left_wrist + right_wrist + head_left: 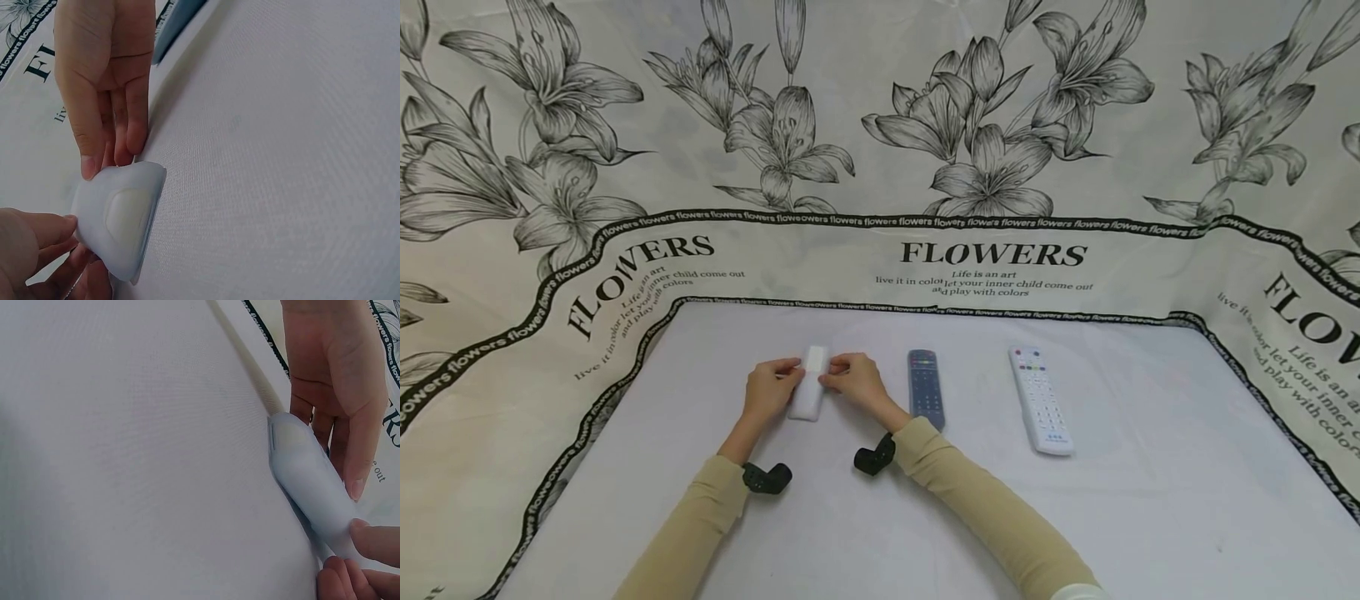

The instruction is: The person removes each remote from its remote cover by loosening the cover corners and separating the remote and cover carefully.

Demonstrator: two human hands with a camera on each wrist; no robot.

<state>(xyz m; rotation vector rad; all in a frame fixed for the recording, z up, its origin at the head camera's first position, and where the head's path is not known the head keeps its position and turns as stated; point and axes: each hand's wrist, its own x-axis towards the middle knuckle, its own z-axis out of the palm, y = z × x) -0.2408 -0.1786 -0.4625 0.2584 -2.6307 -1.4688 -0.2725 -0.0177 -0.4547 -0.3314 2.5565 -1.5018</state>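
Observation:
A slim white remote control (pixel 806 398) is held between both hands at the left of the table, its smooth side up. A paler patch shows near one end, and no buttons are visible. My left hand (pixel 771 388) grips its left edge with thumb and fingers. From the right, my right hand (pixel 857 382) pinches the opposite edge. In the left wrist view the rounded end of the white remote (pixel 100 200) faces the camera. The right wrist view shows its long side (pixel 306 472), with the right thumb on it; whatever lies underneath is hidden.
A dark blue-grey remote (pixel 927 390) lies right of the hands, partly behind the right forearm. Farther right is a larger white remote (pixel 1042 402), buttons up. A white cloth (pixel 1150 500) covers the table; a flower-printed curtain (pixel 820 258) borders its back and sides.

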